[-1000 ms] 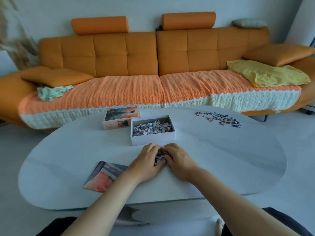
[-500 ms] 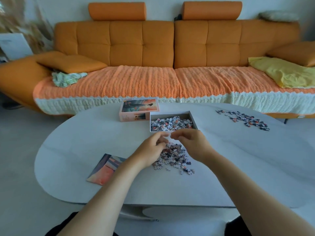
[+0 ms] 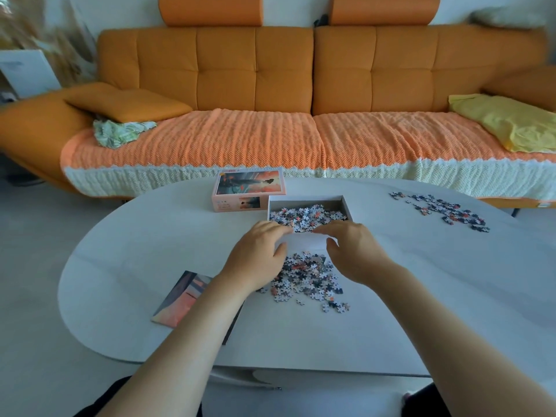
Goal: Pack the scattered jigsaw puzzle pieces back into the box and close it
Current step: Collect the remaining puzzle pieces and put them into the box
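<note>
Nearest me, the loose pile [image 3: 307,279] of puzzle pieces lies on the tabletop [image 3: 421,296] just in front of the box [image 3: 304,241], partly hidden under my wrists. My left hand [image 3: 258,254] and right hand [image 3: 353,251] hover side by side over the box's front rim, fingers curved downward. The palms face away, so I cannot tell whether either holds pieces. Anything released this close to the rim could spill back onto the tabletop, and a wrist could drag stragglers from the pile toward the edge. The lid [image 3: 249,191] sits just beside the box's far left corner. 1 more scatter [image 3: 442,210] waits far right, too small to count.
</note>
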Demonstrator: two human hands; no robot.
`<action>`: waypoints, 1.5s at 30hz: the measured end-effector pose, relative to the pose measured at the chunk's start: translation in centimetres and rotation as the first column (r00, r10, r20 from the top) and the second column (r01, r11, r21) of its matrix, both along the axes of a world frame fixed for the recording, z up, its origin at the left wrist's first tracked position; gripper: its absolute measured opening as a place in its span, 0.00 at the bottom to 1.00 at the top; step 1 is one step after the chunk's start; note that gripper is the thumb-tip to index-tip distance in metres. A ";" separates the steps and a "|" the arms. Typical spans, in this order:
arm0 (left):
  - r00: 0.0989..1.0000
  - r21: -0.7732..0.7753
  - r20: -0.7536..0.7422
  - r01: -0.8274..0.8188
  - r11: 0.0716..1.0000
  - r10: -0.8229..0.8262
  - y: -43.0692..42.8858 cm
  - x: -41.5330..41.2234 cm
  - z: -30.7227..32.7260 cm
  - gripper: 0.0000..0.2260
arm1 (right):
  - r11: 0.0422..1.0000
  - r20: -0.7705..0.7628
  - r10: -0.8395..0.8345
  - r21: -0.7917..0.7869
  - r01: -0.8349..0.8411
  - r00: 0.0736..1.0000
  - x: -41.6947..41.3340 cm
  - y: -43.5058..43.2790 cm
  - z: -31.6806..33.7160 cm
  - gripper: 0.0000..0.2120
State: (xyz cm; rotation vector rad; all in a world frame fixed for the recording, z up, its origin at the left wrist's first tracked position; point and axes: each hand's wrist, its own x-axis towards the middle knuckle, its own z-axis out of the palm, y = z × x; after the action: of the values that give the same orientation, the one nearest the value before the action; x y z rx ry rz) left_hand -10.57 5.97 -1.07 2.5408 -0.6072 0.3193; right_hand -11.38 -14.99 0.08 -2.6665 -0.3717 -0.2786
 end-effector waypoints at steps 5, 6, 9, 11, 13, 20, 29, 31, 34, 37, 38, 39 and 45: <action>0.988 0.007 0.151 0.020 1.000 -0.021 1.1 -1.1 0.1 0.15 | 0.992 0.157 0.106 -0.081 -0.094 0.982 -1.2 0.3 -0.1 0.17; 0.977 -0.002 0.209 0.031 1.000 -0.029 1.2 -1.4 0.1 0.13 | 0.988 0.210 0.137 -0.105 -0.117 0.968 -1.4 0.4 0.2 0.16; 0.964 -0.006 0.255 0.081 0.997 -0.077 0.9 -2.4 0.3 0.09 | 0.966 0.164 0.224 -0.169 -0.197 0.961 -2.2 0.9 1.0 0.12; 0.984 0.063 0.135 0.110 0.992 -0.117 0.5 -2.9 -0.1 0.13 | 0.944 0.015 0.241 -0.237 -0.231 0.970 -2.8 1.3 0.9 0.15; 0.992 0.174 0.037 0.117 0.978 -0.125 0.3 -3.0 -0.8 0.18 | 0.924 -0.083 0.214 -0.305 -0.229 0.973 -3.1 1.6 0.5 0.18; 0.986 0.100 -0.084 0.152 0.983 -0.144 -0.7 -2.7 -1.4 0.13 | 0.972 -0.202 0.121 -0.176 -0.158 0.972 -2.5 2.0 0.0 0.11; 0.989 -0.073 -0.064 0.129 0.989 -0.134 -1.2 -1.0 0.1 0.06 | 0.992 -0.165 0.109 -0.048 -0.118 0.980 -1.7 1.3 1.9 0.07; 0.989 -0.131 -0.073 0.122 0.984 -0.132 -1.2 -0.3 1.0 0.07 | 0.994 -0.135 0.110 0.020 -0.108 0.985 -1.3 0.9 2.6 0.06; 0.994 -0.226 -0.047 0.086 0.970 -0.099 -1.3 0.7 2.3 0.07 | 0.990 -0.035 0.088 0.112 -0.083 0.995 -0.3 0.6 3.5 0.07; 0.999 -0.255 0.022 0.049 0.966 -0.044 -1.7 1.9 2.9 0.08 | 0.981 0.045 0.052 0.183 -0.059 0.998 1.2 0.6 3.4 0.10; 0.999 -0.246 0.033 0.033 0.969 -0.025 -1.9 2.4 2.9 0.08 | 0.978 0.058 0.046 0.199 -0.057 0.997 1.7 0.8 3.2 0.11; 0.999 -0.222 0.041 0.016 0.975 -0.007 -2.0 2.8 2.6 0.08 | 0.978 0.056 0.046 0.200 -0.057 0.997 2.1 0.9 2.9 0.12; 0.989 -0.070 0.145 -0.009 0.998 0.019 -2.1 4.0 0.6 0.10 | 0.999 -0.040 0.033 0.026 -0.032 0.999 2.8 0.5 1.4 0.16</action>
State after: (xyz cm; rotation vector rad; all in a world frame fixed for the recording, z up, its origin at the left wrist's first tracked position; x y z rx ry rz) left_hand -6.53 3.88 -0.47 2.4715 -0.6216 0.5260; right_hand -8.54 -14.53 1.51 -2.6340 -0.3962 -0.2171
